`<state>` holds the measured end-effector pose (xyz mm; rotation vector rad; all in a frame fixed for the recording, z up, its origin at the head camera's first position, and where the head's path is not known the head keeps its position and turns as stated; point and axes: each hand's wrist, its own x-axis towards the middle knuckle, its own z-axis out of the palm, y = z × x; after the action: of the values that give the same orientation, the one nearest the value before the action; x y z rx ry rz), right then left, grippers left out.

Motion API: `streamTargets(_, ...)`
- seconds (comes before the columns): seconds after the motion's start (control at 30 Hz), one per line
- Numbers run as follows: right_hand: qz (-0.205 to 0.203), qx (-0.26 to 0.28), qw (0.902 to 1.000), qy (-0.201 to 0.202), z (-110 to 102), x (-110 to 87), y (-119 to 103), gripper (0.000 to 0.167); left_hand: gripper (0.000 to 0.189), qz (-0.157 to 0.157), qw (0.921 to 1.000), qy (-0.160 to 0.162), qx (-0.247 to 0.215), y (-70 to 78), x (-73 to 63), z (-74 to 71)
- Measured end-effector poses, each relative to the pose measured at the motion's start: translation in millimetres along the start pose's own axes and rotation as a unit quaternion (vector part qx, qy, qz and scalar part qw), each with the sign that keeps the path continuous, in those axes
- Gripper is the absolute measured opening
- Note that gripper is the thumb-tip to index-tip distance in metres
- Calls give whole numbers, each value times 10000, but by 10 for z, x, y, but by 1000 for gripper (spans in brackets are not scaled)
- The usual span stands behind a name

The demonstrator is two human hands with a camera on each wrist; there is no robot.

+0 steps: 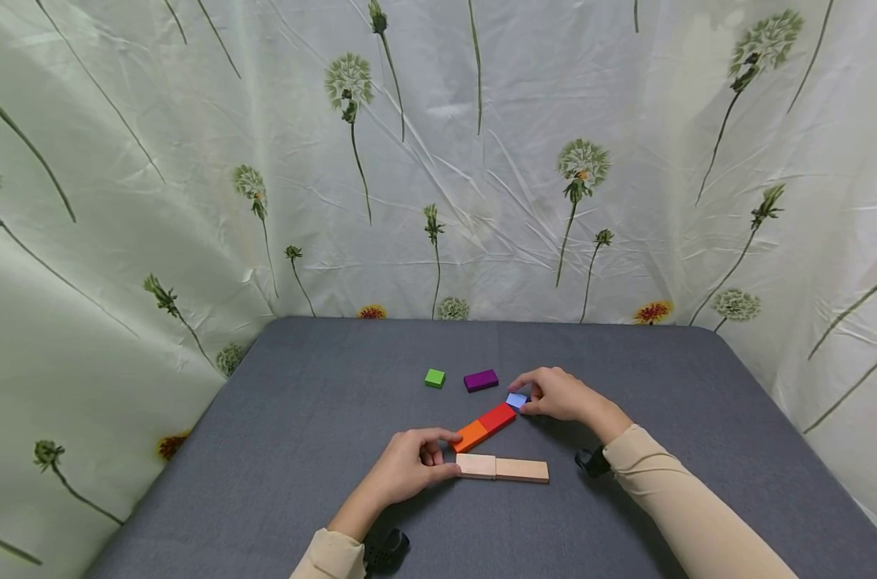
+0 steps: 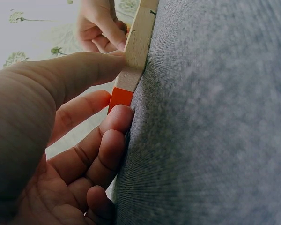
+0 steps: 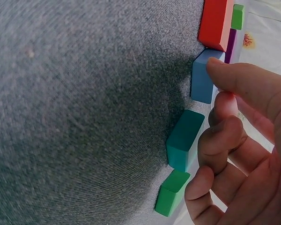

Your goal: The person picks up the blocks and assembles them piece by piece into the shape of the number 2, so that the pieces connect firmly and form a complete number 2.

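Note:
My left hand is at the near end of two rows of blocks. Its thumb touches the left end of a plain wooden block, while the index finger presses an orange block. A red block continues the orange one diagonally, away and to the right. At the red block's far end, my right hand pinches a light blue block between thumb and fingers. The blue block's end meets the red one in the right wrist view. A second wooden block adjoins the first.
A light green block and a purple block lie farther back on the grey table. Beyond the blue block, a teal block and a green block show only in the right wrist view. A flowered curtain hangs behind.

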<state>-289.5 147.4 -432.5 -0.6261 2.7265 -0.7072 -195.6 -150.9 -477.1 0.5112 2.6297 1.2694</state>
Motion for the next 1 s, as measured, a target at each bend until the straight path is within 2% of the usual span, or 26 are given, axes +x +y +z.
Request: streamTargets(1.0, -74, 109, 9999, -3, 0, -11, -10, 34, 38, -22, 10000, 31, 65, 1, 1, 5)
